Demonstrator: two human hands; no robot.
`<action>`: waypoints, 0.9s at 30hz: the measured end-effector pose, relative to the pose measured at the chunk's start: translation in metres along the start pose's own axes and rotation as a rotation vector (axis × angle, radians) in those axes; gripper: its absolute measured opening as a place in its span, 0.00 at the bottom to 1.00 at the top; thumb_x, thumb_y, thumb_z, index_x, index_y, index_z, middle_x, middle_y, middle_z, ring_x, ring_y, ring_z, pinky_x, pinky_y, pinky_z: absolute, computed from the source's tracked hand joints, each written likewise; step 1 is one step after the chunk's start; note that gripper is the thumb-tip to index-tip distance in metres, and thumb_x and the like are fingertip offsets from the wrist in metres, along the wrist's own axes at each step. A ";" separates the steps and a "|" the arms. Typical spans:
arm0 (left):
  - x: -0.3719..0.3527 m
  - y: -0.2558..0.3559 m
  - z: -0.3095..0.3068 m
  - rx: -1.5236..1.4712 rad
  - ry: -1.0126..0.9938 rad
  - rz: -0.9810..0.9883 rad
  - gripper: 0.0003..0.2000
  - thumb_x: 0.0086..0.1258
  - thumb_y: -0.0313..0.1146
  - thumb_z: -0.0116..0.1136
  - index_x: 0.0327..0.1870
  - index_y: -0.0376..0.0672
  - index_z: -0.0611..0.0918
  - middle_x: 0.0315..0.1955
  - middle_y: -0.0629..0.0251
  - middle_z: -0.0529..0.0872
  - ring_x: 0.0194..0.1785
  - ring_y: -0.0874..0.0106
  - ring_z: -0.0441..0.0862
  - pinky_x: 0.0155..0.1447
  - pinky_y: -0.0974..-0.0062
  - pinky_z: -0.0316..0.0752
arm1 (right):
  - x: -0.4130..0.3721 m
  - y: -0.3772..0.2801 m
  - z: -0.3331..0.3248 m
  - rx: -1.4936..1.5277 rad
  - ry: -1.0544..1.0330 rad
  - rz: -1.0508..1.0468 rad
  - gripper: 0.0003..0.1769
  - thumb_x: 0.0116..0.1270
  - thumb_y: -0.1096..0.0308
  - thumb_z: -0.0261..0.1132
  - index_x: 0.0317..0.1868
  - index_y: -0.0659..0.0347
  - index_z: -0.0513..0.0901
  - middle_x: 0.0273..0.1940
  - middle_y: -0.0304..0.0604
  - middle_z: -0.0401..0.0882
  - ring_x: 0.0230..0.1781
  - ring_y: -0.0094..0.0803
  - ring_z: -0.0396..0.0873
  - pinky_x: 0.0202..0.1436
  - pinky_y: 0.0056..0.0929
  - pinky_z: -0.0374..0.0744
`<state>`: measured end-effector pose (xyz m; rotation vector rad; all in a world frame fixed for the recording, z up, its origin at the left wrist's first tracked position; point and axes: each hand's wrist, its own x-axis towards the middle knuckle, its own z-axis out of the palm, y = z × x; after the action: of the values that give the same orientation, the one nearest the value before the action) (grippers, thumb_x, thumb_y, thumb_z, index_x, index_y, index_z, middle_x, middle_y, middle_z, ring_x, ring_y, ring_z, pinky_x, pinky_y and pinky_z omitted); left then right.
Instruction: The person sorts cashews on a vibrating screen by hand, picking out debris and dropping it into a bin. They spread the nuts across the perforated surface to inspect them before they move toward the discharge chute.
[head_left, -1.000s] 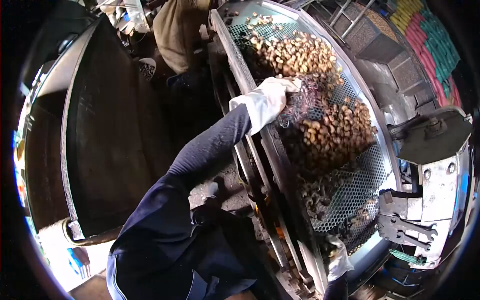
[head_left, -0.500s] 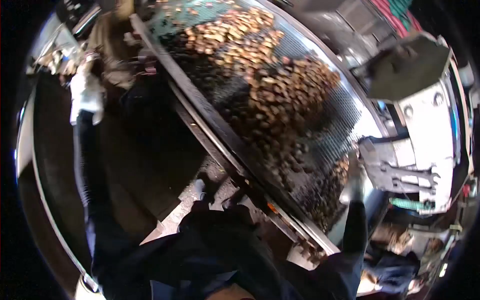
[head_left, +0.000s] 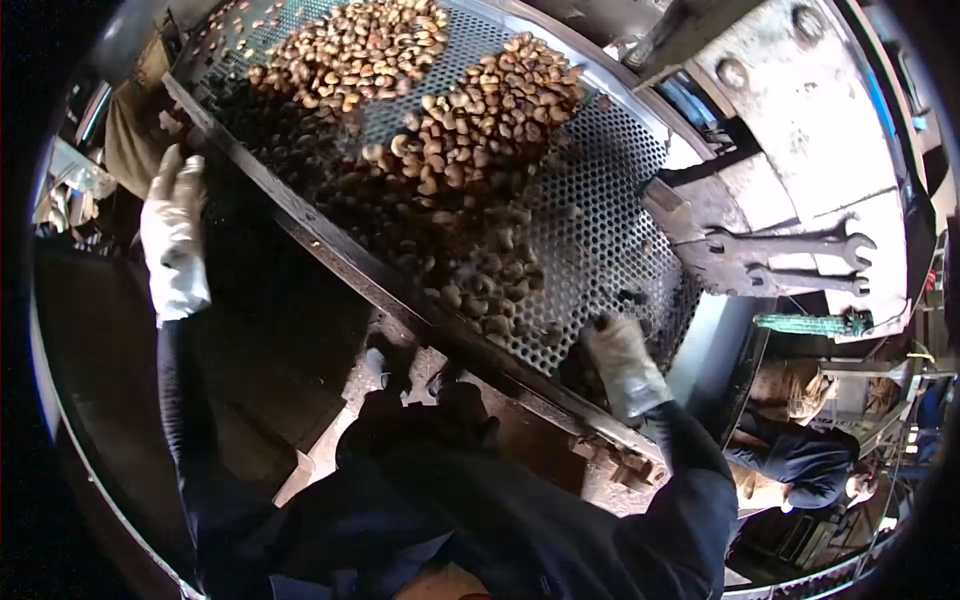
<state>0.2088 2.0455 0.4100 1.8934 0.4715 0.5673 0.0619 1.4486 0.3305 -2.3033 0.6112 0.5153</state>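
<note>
My right hand, in a pale, soiled glove, is down at the lower right end of a perforated metal sieve. Its fingers look curled and pressed together; dark bits lie beside it, and whatever is under the fingers is hidden. Cashew nuts in their shells lie in heaps over the sieve, with darker ones nearer my body. My left hand, also gloved, is stretched out at the left with its fingers extended. It holds nothing and is close to a brown sack beyond the sieve's wooden edge.
A raised wooden edge runs along my side of the sieve. Two open-ended spanners lie on a pale surface at the right, near a green-wrapped handle. Another person is farther off at the lower right.
My right hand has come left and down from the sieve's far right edge, onto its lower end. The view has shifted, and the nuts now appear farther left. My left hand stays extended.
</note>
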 end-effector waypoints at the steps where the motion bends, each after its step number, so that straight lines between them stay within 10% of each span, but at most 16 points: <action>1: -0.027 0.020 0.025 -0.019 -0.037 0.102 0.23 0.86 0.29 0.66 0.79 0.35 0.82 0.69 0.58 0.90 0.67 0.75 0.85 0.74 0.76 0.77 | -0.011 0.011 0.007 -0.017 -0.066 -0.118 0.13 0.79 0.60 0.74 0.53 0.62 0.92 0.37 0.49 0.93 0.37 0.35 0.90 0.42 0.38 0.87; 6: -0.118 0.058 0.110 0.219 -0.293 0.863 0.22 0.80 0.39 0.73 0.70 0.41 0.89 0.60 0.54 0.94 0.64 0.57 0.91 0.80 0.59 0.79 | -0.013 0.043 -0.004 0.061 -0.565 -0.479 0.13 0.86 0.64 0.65 0.46 0.62 0.93 0.37 0.38 0.87 0.35 0.26 0.80 0.42 0.32 0.79; 9: -0.135 0.026 0.143 0.251 -0.366 1.148 0.24 0.89 0.56 0.59 0.42 0.40 0.87 0.25 0.67 0.84 0.30 0.60 0.87 0.51 0.54 0.90 | -0.026 0.018 -0.022 0.076 -0.718 -0.298 0.11 0.85 0.68 0.61 0.43 0.61 0.88 0.39 0.35 0.84 0.39 0.25 0.77 0.47 0.30 0.77; 11: -0.131 0.002 0.137 0.414 -0.244 1.179 0.20 0.81 0.51 0.70 0.32 0.45 0.88 0.22 0.61 0.81 0.29 0.53 0.80 0.38 0.51 0.76 | -0.014 0.032 -0.022 0.002 -0.787 -0.248 0.10 0.84 0.69 0.59 0.49 0.59 0.88 0.46 0.38 0.86 0.47 0.29 0.80 0.56 0.29 0.77; 13: -0.144 0.011 0.143 0.358 -0.273 1.232 0.23 0.80 0.50 0.70 0.24 0.45 0.83 0.20 0.60 0.78 0.28 0.51 0.78 0.36 0.49 0.71 | -0.027 0.022 -0.024 0.558 -0.842 -0.025 0.10 0.88 0.66 0.54 0.51 0.56 0.82 0.49 0.39 0.84 0.53 0.28 0.80 0.62 0.25 0.77; 14: -0.152 0.018 0.137 0.401 -0.391 1.133 0.25 0.80 0.50 0.71 0.22 0.45 0.80 0.21 0.60 0.78 0.29 0.51 0.79 0.37 0.49 0.71 | -0.026 0.025 -0.025 0.683 -0.705 0.027 0.12 0.90 0.63 0.54 0.54 0.58 0.82 0.51 0.41 0.85 0.54 0.29 0.80 0.65 0.24 0.77; 15: -0.147 0.022 0.132 0.478 -0.264 1.147 0.29 0.93 0.54 0.51 0.25 0.47 0.76 0.23 0.63 0.75 0.29 0.57 0.75 0.40 0.53 0.74 | -0.025 0.028 -0.026 0.803 -0.563 0.060 0.14 0.92 0.60 0.54 0.56 0.60 0.81 0.52 0.43 0.85 0.55 0.29 0.81 0.67 0.23 0.76; 20: -0.157 0.023 0.139 0.548 -0.314 1.182 0.30 0.90 0.59 0.54 0.25 0.48 0.72 0.24 0.62 0.72 0.31 0.58 0.70 0.41 0.56 0.71 | -0.024 -0.117 -0.065 1.154 -0.074 0.218 0.29 0.88 0.52 0.63 0.77 0.64 0.77 0.52 0.47 0.87 0.47 0.29 0.86 0.62 0.36 0.87; 27: -0.154 0.032 0.137 0.371 -0.210 1.129 0.22 0.78 0.47 0.72 0.25 0.44 0.82 0.24 0.57 0.80 0.30 0.49 0.78 0.39 0.51 0.72 | 0.113 0.001 -0.085 0.300 0.243 -0.192 0.22 0.87 0.58 0.63 0.71 0.65 0.81 0.49 0.45 0.87 0.45 0.27 0.85 0.55 0.33 0.85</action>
<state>0.1660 1.8450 0.3680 2.4523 -0.7560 1.0186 0.1684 1.3564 0.3298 -2.1207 0.5328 0.0472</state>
